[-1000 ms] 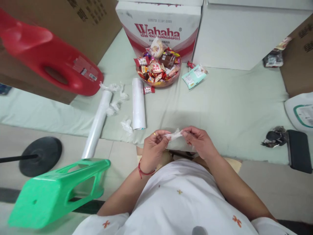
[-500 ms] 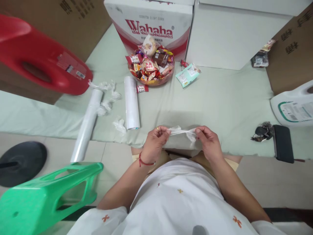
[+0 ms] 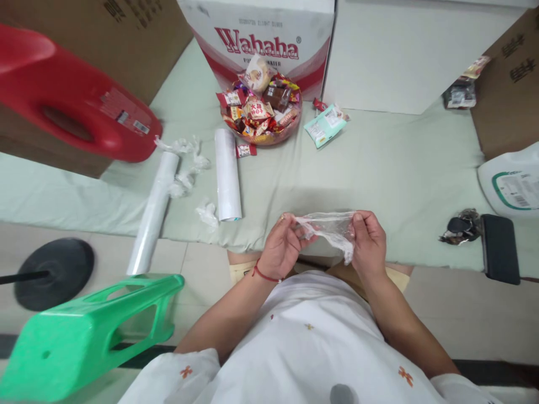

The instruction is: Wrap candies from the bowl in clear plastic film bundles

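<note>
A thin, clear plastic bag [image 3: 330, 225] is spread between my two hands, just in front of the bed-like surface's near edge. Its upper edge runs nearly straight across, and its lower edge hangs bunched towards the right. My left hand [image 3: 284, 247] pinches the left end, with some fingers behind the film. On the other end, my right hand [image 3: 369, 241] is closed, thumb uppermost. Crumpled pieces of clear plastic [image 3: 207, 214] lie to the left. Near them are a short white roll [image 3: 228, 177] and a longer, shiny plastic roll [image 3: 154, 210] that juts over the edge.
A bowl of wrapped sweets [image 3: 280, 137] stands before a Wahaha carton [image 3: 256, 33]. A mint-green packet [image 3: 325, 126] lies beside it. Keys [image 3: 461, 227], a black phone [image 3: 500, 248] and a white jug [image 3: 516, 182] are at right; a red jug [image 3: 105, 112] and green stool [image 3: 54, 353] at left.
The plastic bag was pulled into a narrow twisted strip and is now opened out into a wider sheet. Both hands have shifted slightly right, and my left hand has turned its palm upward.
</note>
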The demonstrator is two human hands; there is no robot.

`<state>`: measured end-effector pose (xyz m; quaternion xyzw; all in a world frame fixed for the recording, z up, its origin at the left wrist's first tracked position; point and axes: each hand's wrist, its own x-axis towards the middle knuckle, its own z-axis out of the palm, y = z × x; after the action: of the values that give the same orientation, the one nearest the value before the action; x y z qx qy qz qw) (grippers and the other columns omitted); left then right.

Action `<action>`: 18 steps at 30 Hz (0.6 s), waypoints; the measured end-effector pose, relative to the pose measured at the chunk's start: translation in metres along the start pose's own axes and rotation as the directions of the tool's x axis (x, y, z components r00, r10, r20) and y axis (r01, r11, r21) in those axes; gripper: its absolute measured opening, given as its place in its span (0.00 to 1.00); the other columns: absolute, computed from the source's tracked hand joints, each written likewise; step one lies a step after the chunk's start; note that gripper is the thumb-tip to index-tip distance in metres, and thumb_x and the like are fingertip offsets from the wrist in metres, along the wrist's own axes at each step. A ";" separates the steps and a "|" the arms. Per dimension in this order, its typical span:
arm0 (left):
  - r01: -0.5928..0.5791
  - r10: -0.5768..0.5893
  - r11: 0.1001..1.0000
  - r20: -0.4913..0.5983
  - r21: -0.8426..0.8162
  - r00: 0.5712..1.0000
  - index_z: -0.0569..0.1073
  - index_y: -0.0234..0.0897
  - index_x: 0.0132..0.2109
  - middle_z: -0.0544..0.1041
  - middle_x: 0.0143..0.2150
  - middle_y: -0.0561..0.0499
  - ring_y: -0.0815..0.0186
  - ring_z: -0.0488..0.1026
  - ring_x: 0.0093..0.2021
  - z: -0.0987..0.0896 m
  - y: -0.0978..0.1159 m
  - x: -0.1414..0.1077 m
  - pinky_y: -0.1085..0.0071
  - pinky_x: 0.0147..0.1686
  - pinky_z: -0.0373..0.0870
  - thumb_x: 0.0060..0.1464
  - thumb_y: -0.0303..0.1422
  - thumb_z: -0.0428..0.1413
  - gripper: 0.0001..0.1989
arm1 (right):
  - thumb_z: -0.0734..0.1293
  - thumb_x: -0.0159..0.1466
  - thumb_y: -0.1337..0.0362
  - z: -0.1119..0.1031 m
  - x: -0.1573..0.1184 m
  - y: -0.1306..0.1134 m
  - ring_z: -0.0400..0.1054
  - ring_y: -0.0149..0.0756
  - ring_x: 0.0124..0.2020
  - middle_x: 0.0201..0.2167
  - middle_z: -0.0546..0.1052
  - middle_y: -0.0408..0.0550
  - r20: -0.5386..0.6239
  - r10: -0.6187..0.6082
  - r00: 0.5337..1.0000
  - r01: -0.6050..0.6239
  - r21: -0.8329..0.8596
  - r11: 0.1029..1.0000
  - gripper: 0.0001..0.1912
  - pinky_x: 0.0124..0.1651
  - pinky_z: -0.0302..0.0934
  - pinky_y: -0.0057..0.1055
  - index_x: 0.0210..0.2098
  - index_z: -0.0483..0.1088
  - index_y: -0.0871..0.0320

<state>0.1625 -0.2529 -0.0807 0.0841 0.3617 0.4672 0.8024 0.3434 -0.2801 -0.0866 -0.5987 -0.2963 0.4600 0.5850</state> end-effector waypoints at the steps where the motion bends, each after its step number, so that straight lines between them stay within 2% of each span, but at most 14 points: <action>1: 0.006 -0.005 1.000 0.013 -0.021 1.000 0.71 0.39 0.40 0.80 0.43 0.50 0.59 0.81 0.44 0.003 -0.002 0.000 0.59 0.45 0.81 0.48 0.49 0.71 0.24 | 0.70 0.68 0.47 0.000 0.002 0.000 0.53 0.29 0.22 0.23 0.62 0.36 -0.021 0.017 1.000 -0.017 0.015 1.000 0.17 0.25 0.49 0.28 0.37 0.68 0.53; 4: 0.053 -0.052 0.999 0.055 -0.012 0.997 0.72 0.41 0.49 0.80 0.48 0.47 0.56 0.79 0.52 0.010 -0.012 -0.001 0.56 0.47 0.81 0.43 0.56 0.71 0.34 | 0.70 0.67 0.45 0.001 0.003 0.004 0.52 0.29 0.22 0.23 0.61 0.36 -0.052 0.039 0.998 -0.038 0.029 0.999 0.18 0.25 0.49 0.29 0.36 0.67 0.53; 7: 0.117 -0.120 0.987 0.017 0.108 0.993 0.71 0.42 0.52 0.81 0.48 0.47 0.60 0.80 0.46 0.015 -0.025 0.001 0.62 0.41 0.80 0.41 0.52 0.74 0.37 | 0.68 0.68 0.44 0.002 -0.003 0.010 0.54 0.29 0.23 0.23 0.63 0.36 -0.043 0.029 0.999 -0.029 -0.010 1.000 0.19 0.26 0.52 0.29 0.37 0.67 0.53; 11: 0.151 -0.119 0.951 -0.128 0.272 0.985 0.73 0.36 0.41 0.77 0.32 0.56 0.71 0.75 0.29 0.016 -0.032 0.013 0.75 0.29 0.72 0.33 0.38 0.79 0.30 | 0.67 0.69 0.44 -0.003 -0.006 0.010 0.54 0.29 0.22 0.23 0.64 0.37 -0.039 0.019 0.999 -0.022 -0.058 0.998 0.18 0.24 0.50 0.30 0.38 0.67 0.52; 14: 0.095 -0.050 0.942 -0.148 0.322 0.988 0.72 0.34 0.34 0.75 0.27 0.57 0.75 0.70 0.25 0.013 -0.029 0.018 0.77 0.27 0.67 0.34 0.39 0.78 0.26 | 0.69 0.68 0.45 -0.015 0.003 0.004 0.54 0.29 0.21 0.23 0.65 0.36 -0.142 -0.033 0.989 0.030 -0.026 0.999 0.17 0.23 0.49 0.30 0.38 0.67 0.52; 18: 0.046 0.009 0.924 -0.143 0.379 0.990 0.71 0.35 0.31 0.73 0.22 0.57 0.77 0.63 0.21 0.009 -0.024 0.013 0.79 0.24 0.60 0.36 0.42 0.76 0.25 | 0.73 0.65 0.48 -0.038 0.016 -0.003 0.53 0.27 0.20 0.22 0.65 0.35 -0.284 -0.057 0.957 0.070 0.037 0.997 0.17 0.23 0.48 0.29 0.35 0.68 0.54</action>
<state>0.1886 -0.2532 -0.0923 0.2015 0.5027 0.3851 0.7472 0.3843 -0.2815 -0.0912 -0.6348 -0.2180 0.3576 0.6493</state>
